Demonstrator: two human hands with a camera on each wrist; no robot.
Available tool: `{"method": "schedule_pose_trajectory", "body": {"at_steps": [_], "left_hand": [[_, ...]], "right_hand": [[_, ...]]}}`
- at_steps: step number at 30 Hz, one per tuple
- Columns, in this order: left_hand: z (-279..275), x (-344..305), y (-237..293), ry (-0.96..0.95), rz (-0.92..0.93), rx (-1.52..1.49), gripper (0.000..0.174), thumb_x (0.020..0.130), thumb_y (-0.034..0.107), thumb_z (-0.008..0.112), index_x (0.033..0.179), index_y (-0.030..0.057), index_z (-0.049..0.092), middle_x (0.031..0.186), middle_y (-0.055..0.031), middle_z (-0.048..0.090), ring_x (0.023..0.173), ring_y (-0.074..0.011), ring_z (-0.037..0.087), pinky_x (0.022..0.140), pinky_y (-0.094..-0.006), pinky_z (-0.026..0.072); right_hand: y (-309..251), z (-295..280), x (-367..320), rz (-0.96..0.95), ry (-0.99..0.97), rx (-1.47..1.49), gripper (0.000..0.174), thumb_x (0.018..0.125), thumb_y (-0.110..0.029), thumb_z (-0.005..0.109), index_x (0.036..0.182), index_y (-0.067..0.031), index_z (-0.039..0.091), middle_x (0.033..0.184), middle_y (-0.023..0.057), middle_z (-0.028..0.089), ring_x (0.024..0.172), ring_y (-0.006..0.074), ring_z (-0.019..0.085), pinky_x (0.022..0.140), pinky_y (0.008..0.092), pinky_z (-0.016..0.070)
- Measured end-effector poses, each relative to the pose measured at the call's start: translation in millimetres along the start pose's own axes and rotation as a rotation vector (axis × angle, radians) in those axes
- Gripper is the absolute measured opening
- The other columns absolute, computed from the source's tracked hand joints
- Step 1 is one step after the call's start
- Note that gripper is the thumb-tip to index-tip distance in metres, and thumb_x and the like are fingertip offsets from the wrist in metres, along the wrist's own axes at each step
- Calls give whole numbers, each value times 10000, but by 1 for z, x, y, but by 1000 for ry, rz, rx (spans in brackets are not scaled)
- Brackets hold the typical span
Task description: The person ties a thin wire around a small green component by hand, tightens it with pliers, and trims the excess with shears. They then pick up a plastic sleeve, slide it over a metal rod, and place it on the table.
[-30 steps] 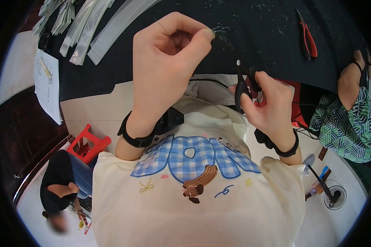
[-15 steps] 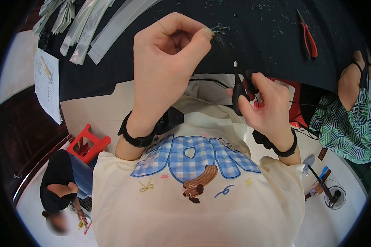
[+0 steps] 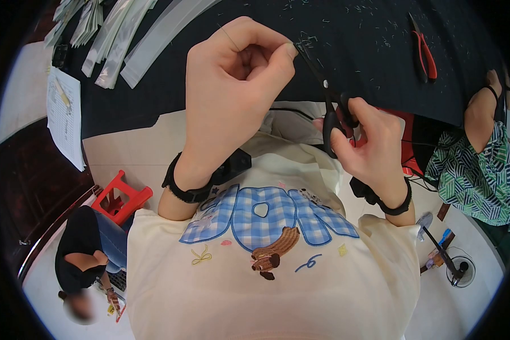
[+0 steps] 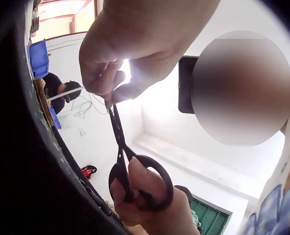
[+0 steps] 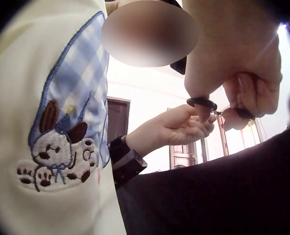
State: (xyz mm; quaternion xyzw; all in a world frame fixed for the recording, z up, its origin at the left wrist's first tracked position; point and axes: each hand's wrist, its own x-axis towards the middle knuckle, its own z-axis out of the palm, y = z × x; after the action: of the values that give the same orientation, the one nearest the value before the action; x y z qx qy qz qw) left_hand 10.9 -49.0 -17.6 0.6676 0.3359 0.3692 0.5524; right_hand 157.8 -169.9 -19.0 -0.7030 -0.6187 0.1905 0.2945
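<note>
My left hand (image 3: 232,79) is raised over the front of the black-covered table, thumb and forefinger pinching something small. A thin strand (image 3: 228,37) sticks out past the back of its knuckles; what lies between the fingertips is mostly hidden. In my right hand (image 3: 374,141) is a pair of black-handled scissors (image 3: 329,135), thumb and fingers through the loops. The scissor blades (image 4: 116,128) point up to the left fingertips in the left wrist view, tips right at the pinch and nearly together. Short pale-green clippings (image 3: 307,42) show just beyond those fingertips.
Red-handled pliers (image 3: 424,54) lie at the table's right, among scattered clippings. Clear plastic sleeves (image 3: 122,54) and a paper sheet (image 3: 65,116) are at the left. A red stool (image 3: 122,198) and a seated person (image 3: 88,249) are behind on the left; another person's patterned clothing (image 3: 476,175) shows at right.
My right hand first drew the scissors slightly left and down, then brought them back up, so the blades now reach the left fingertips. The tuft of green ends there looks smaller. My left hand barely moved.
</note>
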Motion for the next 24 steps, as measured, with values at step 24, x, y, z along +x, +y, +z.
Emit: {"method": "schedule_pose_trajectory", "body": {"at_steps": [24], "left_hand": [[-4, -2, -1, -42, 208, 189, 32, 796, -67, 569, 824, -61, 582, 790, -23, 517, 609, -31, 464, 518, -149, 336]], "right_hand": [[1, 0, 5, -85, 41, 59, 213, 655, -41, 647, 575, -4, 454, 444, 35, 383, 369, 92, 315, 373, 230, 239]]}}
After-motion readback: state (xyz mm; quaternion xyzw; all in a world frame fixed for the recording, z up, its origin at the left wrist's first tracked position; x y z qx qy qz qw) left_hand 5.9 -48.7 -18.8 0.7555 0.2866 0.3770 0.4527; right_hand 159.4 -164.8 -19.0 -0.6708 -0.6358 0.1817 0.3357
